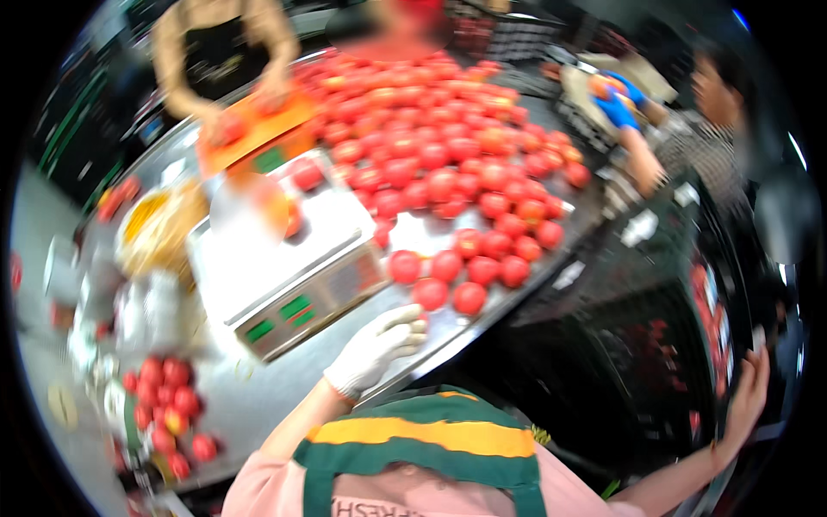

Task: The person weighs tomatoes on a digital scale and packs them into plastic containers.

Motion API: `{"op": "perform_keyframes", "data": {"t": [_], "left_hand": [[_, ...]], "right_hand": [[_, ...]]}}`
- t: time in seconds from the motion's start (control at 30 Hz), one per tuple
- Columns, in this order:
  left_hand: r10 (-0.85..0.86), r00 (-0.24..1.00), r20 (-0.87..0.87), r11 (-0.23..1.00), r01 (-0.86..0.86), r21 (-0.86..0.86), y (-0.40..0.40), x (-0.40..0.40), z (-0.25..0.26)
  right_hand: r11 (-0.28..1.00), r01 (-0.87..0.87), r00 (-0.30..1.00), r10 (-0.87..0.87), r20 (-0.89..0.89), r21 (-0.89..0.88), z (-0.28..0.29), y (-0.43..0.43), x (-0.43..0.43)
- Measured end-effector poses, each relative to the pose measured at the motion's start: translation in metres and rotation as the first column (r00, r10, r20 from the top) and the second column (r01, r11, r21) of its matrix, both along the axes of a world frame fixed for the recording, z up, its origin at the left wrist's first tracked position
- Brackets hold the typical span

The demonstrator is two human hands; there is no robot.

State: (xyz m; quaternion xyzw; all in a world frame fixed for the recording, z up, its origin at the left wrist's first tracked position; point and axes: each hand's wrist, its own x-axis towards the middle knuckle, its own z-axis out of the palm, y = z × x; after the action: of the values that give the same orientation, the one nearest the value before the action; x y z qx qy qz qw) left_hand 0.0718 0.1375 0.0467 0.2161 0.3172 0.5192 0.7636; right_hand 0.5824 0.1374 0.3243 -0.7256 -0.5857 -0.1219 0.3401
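My left hand [380,346], in a white knit glove, is at the front edge of the metal table [252,394]. Its fingers curl beside the nearest tomatoes [431,294]; a bit of red shows past the fingertips, but whether they grip it is unclear. Far out to the right, my bare right hand [746,394] reaches beside black crates [620,349]. A small whitish thing [758,337] shows at its fingertips, too blurred to identify or to tell if held. A large heap of red tomatoes [433,155] covers the table's far side.
A weighing scale [310,304] with green displays stands left of my gloved hand. Behind it, a person's hands hold tomatoes over an orange scale [258,132]. At right, a blue-gloved person holds tomatoes over a crate [581,97]. Plastic bags [161,226] and more tomatoes [165,407] lie left.
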Motion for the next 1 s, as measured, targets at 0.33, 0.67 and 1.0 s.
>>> {"op": "perform_keyframes", "data": {"t": [0.33, 0.67, 1.0], "left_hand": [[0.450, -0.623, -0.641, 0.652, -0.261, 0.712, -0.124, -0.222, 0.035], [-0.300, -0.420, -0.857, 0.734, -0.675, 0.074, -0.174, -0.296, 0.020], [0.135, 0.065, -0.989, 0.718, -0.694, 0.052, -0.188, -0.325, -0.003]], "right_hand": [[-0.874, -0.481, -0.659, 0.306, -0.687, 0.072, -0.067, 0.080, -0.367], [-0.740, -0.072, -0.978, -0.081, -0.194, 0.669, -0.076, 0.045, -0.438], [-0.254, -0.948, -0.309, 0.589, -0.747, 0.192, -0.165, 0.151, -0.510]]}}
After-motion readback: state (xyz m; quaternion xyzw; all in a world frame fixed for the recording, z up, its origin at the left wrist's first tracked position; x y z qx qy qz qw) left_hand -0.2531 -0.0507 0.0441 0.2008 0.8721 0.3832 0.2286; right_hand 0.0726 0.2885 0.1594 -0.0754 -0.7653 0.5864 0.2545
